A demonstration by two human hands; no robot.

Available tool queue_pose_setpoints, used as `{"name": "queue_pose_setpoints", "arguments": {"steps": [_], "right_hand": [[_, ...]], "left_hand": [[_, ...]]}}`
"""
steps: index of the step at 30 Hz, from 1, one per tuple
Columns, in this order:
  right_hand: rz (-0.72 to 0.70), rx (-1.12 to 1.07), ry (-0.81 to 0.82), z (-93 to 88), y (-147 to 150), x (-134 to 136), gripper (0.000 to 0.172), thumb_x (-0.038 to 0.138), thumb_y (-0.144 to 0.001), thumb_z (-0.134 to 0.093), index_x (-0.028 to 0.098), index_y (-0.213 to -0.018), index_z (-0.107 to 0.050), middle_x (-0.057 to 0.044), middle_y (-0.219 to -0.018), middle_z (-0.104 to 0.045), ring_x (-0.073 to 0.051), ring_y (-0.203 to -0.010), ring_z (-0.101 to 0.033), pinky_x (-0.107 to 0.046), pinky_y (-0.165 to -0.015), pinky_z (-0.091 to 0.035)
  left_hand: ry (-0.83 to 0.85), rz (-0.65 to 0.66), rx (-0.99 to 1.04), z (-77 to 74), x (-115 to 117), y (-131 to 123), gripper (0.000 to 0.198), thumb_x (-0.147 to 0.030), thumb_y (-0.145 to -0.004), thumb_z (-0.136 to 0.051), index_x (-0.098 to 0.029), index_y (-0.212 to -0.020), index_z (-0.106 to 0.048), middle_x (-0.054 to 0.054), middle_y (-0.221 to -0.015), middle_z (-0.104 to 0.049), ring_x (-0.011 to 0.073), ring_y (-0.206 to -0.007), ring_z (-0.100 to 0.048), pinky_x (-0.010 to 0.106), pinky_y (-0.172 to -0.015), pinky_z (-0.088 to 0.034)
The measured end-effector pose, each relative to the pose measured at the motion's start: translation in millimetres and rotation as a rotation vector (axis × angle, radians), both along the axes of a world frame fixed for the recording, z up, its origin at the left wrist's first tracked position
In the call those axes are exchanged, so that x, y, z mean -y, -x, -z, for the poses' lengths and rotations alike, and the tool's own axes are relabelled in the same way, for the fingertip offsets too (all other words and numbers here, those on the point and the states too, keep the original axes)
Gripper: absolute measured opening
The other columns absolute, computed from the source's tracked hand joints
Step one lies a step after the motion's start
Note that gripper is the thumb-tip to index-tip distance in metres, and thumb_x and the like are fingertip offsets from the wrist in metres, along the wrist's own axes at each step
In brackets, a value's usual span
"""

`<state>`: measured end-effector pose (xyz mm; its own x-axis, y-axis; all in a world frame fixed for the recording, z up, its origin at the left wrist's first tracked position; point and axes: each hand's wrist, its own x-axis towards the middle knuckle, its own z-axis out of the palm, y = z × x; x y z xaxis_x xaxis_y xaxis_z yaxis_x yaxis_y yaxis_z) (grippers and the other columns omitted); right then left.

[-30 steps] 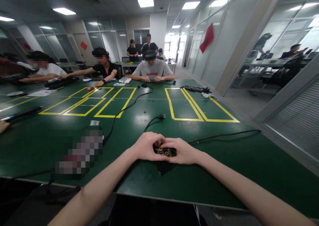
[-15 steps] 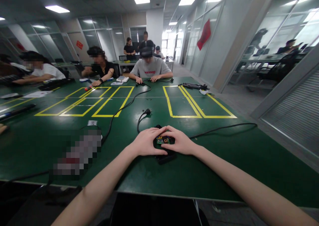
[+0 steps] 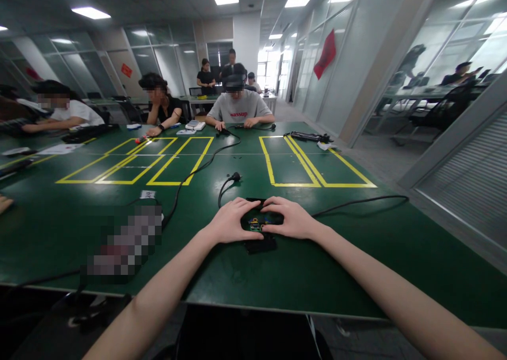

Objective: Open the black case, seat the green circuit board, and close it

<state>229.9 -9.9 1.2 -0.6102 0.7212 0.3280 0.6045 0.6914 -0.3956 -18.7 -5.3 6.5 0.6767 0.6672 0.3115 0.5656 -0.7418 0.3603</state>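
Note:
Both hands curve around an opened black plastic case (image 3: 259, 245) lying on the green table. Inside it shows a small green circuit board (image 3: 255, 225) with a yellow-ringed coil and blue bits. My left hand (image 3: 233, 221) spans the left side, thumb at the front and fingers at the back. From the right, my right hand (image 3: 293, 218) bends over the case, its thumb tip by the board and its index finger at the back edge. The fingers partly hide the case, so their exact contact is unclear.
A black plug (image 3: 235, 177) on a cable lies behind the hands. To the left sits a blurred power strip (image 3: 127, 241) with a cable. Yellow tape rectangles (image 3: 295, 185) mark the green table (image 3: 336, 280). Across it sits a person in a grey shirt (image 3: 240, 106); others sit left.
My index fingertips have parted, and more of the case's back edge shows. My right thumb has shifted slightly rightward and up. A person in black at left has raised a hand to the face.

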Motion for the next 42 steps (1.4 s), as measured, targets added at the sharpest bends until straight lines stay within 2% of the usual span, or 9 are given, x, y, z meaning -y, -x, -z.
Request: {"name": "queue_pose_setpoints", "arguments": {"steps": [5,8,12,18,22,24,29,36,42], "right_hand": [[-0.056,-0.03,0.057,-5.0,-6.5,0.8,0.058,0.047,-0.073,-0.087,0.022,-0.121,-0.068,-0.011,-0.127,-0.067,-0.029,-0.115,-0.065,-0.044,-0.101,-0.053],[-0.029,-0.046,0.057,-3.8,-3.9,1.1,0.05,0.039,-0.076,-0.084,0.022,-0.12,-0.067,-0.009,-0.112,-0.07,-0.026,-0.101,-0.067,-0.04,-0.088,-0.056],[-0.054,-0.095,0.035,0.5,-0.6,-0.6,0.028,0.033,-0.084,-0.076,0.022,-0.109,-0.071,-0.008,-0.109,-0.07,-0.024,-0.1,-0.068,-0.038,-0.089,-0.056],[0.036,-0.118,0.017,9.3,0.7,-5.1,0.027,0.033,-0.085,-0.074,0.023,-0.11,-0.072,-0.009,-0.11,-0.07,-0.025,-0.1,-0.069,-0.039,-0.087,-0.057],[0.041,-0.169,-0.011,12.7,-4.7,-9.6,0.035,0.036,-0.088,-0.073,0.024,-0.12,-0.069,-0.01,-0.123,-0.066,-0.026,-0.107,-0.067,-0.041,-0.091,-0.057],[0.028,-0.184,0.003,11.6,-10.0,-11.7,0.034,0.036,-0.089,-0.071,0.023,-0.121,-0.066,-0.01,-0.123,-0.064,-0.023,-0.098,-0.066,-0.038,-0.086,-0.057],[0.014,-0.163,0.037,6.1,-21.1,-15.3,0.012,0.026,-0.086,-0.068,0.021,-0.097,-0.065,-0.005,-0.097,-0.064,-0.016,-0.075,-0.059,-0.031,-0.07,-0.051],[0.038,-0.162,0.043,11.1,-15.7,-17.7,0.008,0.021,-0.087,-0.067,0.02,-0.079,-0.065,-0.002,-0.077,-0.064,-0.015,-0.068,-0.057,-0.028,-0.063,-0.044],[0.123,-0.173,-0.025,17.5,-8.8,-20.5,0.008,0.018,-0.084,-0.069,0.02,-0.077,-0.065,-0.001,-0.075,-0.064,-0.016,-0.068,-0.058,-0.028,-0.064,-0.045]], "left_hand": [[0.006,0.012,0.026,0.1,-3.1,2.1,0.067,-0.054,-0.076,-0.085,-0.024,-0.133,-0.063,0.01,-0.124,-0.071,0.0289,-0.115,-0.064,0.041,-0.099,-0.052],[0.018,0.0,0.071,1.5,-4.4,-1.2,0.047,-0.05,-0.078,-0.085,-0.023,-0.113,-0.07,0.006,-0.107,-0.074,0.0248,-0.102,-0.067,0.035,-0.089,-0.053],[0.01,-0.035,0.099,3.4,-7.8,-5.1,0.033,-0.047,-0.081,-0.083,-0.021,-0.098,-0.072,0.003,-0.096,-0.074,0.022,-0.095,-0.066,0.03,-0.082,-0.052],[-0.05,-0.049,0.185,4.1,-10.7,3.0,0.018,-0.037,-0.09,-0.073,-0.021,-0.098,-0.07,0.007,-0.109,-0.07,0.0239,-0.106,-0.066,0.035,-0.092,-0.053],[-0.037,-0.051,0.151,5.4,-10.7,6.8,0.011,-0.028,-0.09,-0.065,-0.021,-0.098,-0.069,0.007,-0.11,-0.067,0.0221,-0.098,-0.068,0.034,-0.087,-0.055],[-0.017,-0.071,0.139,6.9,-12.2,6.7,0.011,-0.023,-0.09,-0.06,-0.021,-0.097,-0.068,0.005,-0.103,-0.068,0.0206,-0.094,-0.068,0.032,-0.084,-0.055],[0.023,-0.094,0.119,8.2,-18.6,12.0,0.017,-0.015,-0.085,-0.056,-0.021,-0.093,-0.069,0.003,-0.093,-0.07,0.0193,-0.089,-0.066,0.03,-0.081,-0.053],[0.096,-0.096,0.127,5.3,-19.3,15.4,0.011,-0.027,-0.078,-0.071,-0.02,-0.085,-0.066,0.001,-0.084,-0.066,0.0186,-0.079,-0.062,0.029,-0.073,-0.049],[0.019,-0.193,0.009,8.6,-17.4,-0.6,0.017,-0.032,-0.08,-0.066,-0.021,-0.076,-0.054,0.002,-0.082,-0.063,0.0213,-0.08,-0.059,0.031,-0.072,-0.046]]}}
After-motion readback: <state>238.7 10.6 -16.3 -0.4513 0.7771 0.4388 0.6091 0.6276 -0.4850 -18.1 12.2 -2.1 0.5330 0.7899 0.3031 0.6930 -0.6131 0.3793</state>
